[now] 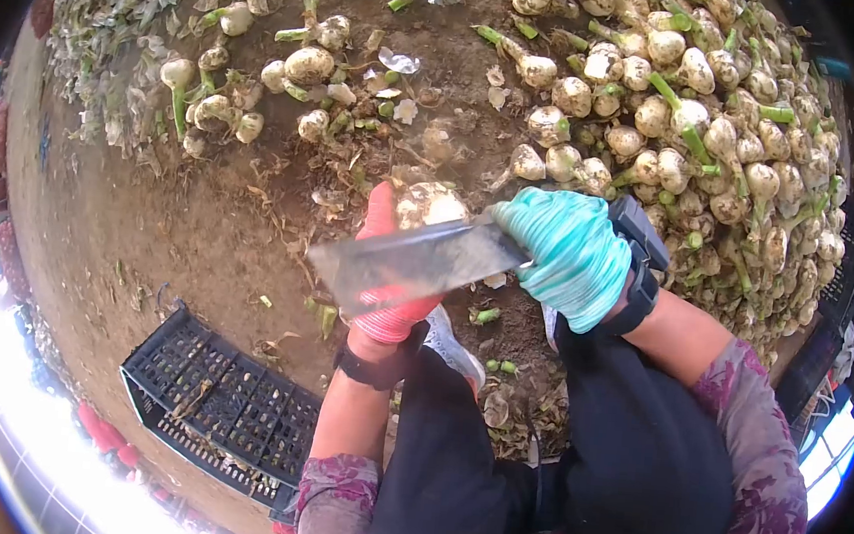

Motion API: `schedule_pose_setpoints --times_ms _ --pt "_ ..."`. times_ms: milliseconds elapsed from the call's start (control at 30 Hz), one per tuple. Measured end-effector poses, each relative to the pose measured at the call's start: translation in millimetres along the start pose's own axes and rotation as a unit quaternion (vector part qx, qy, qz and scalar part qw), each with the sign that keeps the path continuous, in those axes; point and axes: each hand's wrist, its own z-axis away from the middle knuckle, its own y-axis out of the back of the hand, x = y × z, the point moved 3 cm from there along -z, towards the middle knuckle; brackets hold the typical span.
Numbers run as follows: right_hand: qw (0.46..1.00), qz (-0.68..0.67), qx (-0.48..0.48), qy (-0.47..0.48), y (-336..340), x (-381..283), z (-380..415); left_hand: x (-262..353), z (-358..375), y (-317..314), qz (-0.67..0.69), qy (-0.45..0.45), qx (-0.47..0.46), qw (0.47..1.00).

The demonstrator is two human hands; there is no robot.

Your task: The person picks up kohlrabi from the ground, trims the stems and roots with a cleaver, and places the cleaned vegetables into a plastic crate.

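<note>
My left hand (384, 304), in a red glove, is wrapped round a pale garlic bulb (432, 205) whose top shows above the blade. My right hand (569, 248), in a turquoise glove, grips a knife (407, 260) by its handle. The wide, smeared metal blade points left and passes in front of my left hand, hiding part of its fingers and the lower side of the bulb. Whether the blade touches the bulb cannot be told. Cut stem pieces (484, 316) lie on the soil below the hands.
A large heap of garlic bulbs (680, 116) fills the right side. Several loose bulbs (309, 65) lie at the upper left, near a pile of leafy scraps (113, 52). A black plastic crate (227, 392) sits at the lower left. My knees and shoes are below the hands.
</note>
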Motion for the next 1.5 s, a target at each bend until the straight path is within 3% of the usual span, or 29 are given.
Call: schedule_pose_setpoints --times_ms 67,100,233,300,400,433,467,533,567,600,667,700,733,800,833,867,900,933,1000,1033,1067,1167,1233,1267,1333,1400,1433,1467,1500 --pt "0.999 0.008 0.039 0.027 -9.6 1.6 5.0 5.9 2.1 5.0 -0.156 -0.2 0.022 0.967" --pt "0.995 0.016 0.079 0.056 -11.3 1.0 6.3 -0.7 0.4 5.2 -0.015 -0.15 -0.011 0.988" --pt "0.998 0.032 0.048 0.018 -16.7 7.4 1.2 -3.9 -2.7 16.7 -0.031 -0.16 -0.031 0.986" --pt "0.997 0.062 0.045 -0.008 -25.2 20.8 0.0 -0.2 2.0 31.6 -0.307 -0.292 0.128 0.897" --pt "0.998 0.014 0.068 -0.005 -31.8 28.7 4.8 -2.0 7.9 20.1 -0.411 -0.313 0.105 0.85" --pt "0.997 0.011 0.073 -0.022 -34.8 32.4 7.2 -0.7 8.7 11.6 -0.677 -0.344 0.156 0.632" --pt "0.996 0.013 0.041 -0.074 -42.1 45.1 8.9 -0.4 16.6 -19.5 -0.69 -0.414 0.207 0.557" --pt "0.953 0.024 0.051 -0.297 -44.4 74.3 14.8 -17.1 23.0 -38.6 -0.563 -0.437 0.133 0.688" --pt "0.941 -0.083 0.076 -0.319 -20.4 63.9 10.5 -12.0 23.9 -38.5 -0.622 -0.397 0.192 0.647" --pt "0.942 -0.08 0.076 -0.318 -3.0 53.0 6.6 -11.8 20.1 -35.0 -0.621 -0.399 0.19 0.648" --pt "0.821 -0.42 -0.026 -0.385 1.4 34.7 3.2 -10.9 4.3 -20.6 -0.502 -0.352 0.151 0.776" --pt "0.799 -0.488 -0.017 -0.352 -0.5 29.0 -0.8 -13.5 -2.7 -24.3 -0.531 -0.363 0.085 0.761" --pt "0.736 -0.578 -0.02 -0.351 -11.1 23.8 2.0 -13.3 -7.7 -20.8 -0.577 -0.321 0.135 0.739" --pt "0.768 -0.531 -0.049 -0.355 -27.1 32.5 7.3 -11.3 -1.8 -35.6 -0.81 -0.38 0.106 0.435" --pt "0.768 -0.531 -0.047 -0.356 -25.8 31.1 7.3 -15.2 3.0 -36.6 -0.742 -0.375 0.142 0.537" --pt "0.816 -0.481 -0.003 -0.32 -19.3 28.2 4.5 -20.1 7.3 -34.7 -0.66 -0.366 0.177 0.631" --pt "0.859 -0.428 0.04 -0.279 -12.7 25.9 1.7 -11.8 3.9 -19.3 -0.452 -0.369 0.143 0.8" --pt "0.86 -0.428 0.035 -0.277 -11.5 25.9 1.1 -0.8 6.5 -11.2 -0.336 -0.336 0.12 0.872" --pt "0.868 -0.454 0.005 -0.199 -11.2 20.8 -0.6 0.6 7.1 0.9 -0.292 -0.265 0.123 0.911" --pt "0.865 -0.443 -0.052 -0.231 -3.2 19.5 -0.3 3.3 -1.2 12.2 -0.233 -0.282 0.17 0.915" --pt "0.863 -0.422 -0.088 -0.265 1.8 18.4 -1.3 4.9 -2.6 16.5 -0.274 -0.284 0.155 0.906" --pt "0.916 -0.282 -0.042 -0.281 -0.5 25.6 3.2 0.9 0.5 5.0 -0.403 -0.29 0.241 0.834" --pt "0.962 -0.166 0.056 -0.209 6.8 21.5 5.3 2.0 0.7 -0.5 -0.459 -0.313 0.236 0.798" --pt "0.962 -0.165 0.059 -0.211 4.6 26.3 6.3 3.8 2.4 -5.5 -0.514 -0.335 0.229 0.756" --pt "0.991 -0.018 0.069 -0.112 -6.2 39.4 6.8 4.6 8.9 -19.2 -0.569 -0.341 0.2 0.721" --pt "0.972 0.056 -0.035 -0.225 -16.2 66.0 12.7 9.8 12.1 -32.5 -0.566 -0.39 0.169 0.707" --pt "0.966 0.009 0.013 -0.258 -12.6 76.3 16.6 15.0 11.1 -41.7 -0.589 -0.41 0.16 0.677" --pt "0.954 -0.041 0.057 -0.291 -11.1 83.8 23.7 17.2 8.0 -50.9 -0.555 -0.445 0.102 0.696" --pt "0.895 -0.197 0.107 -0.385 -12.5 92.3 35.7 18.6 1.0 -56.2 -0.564 -0.431 0.124 0.694"
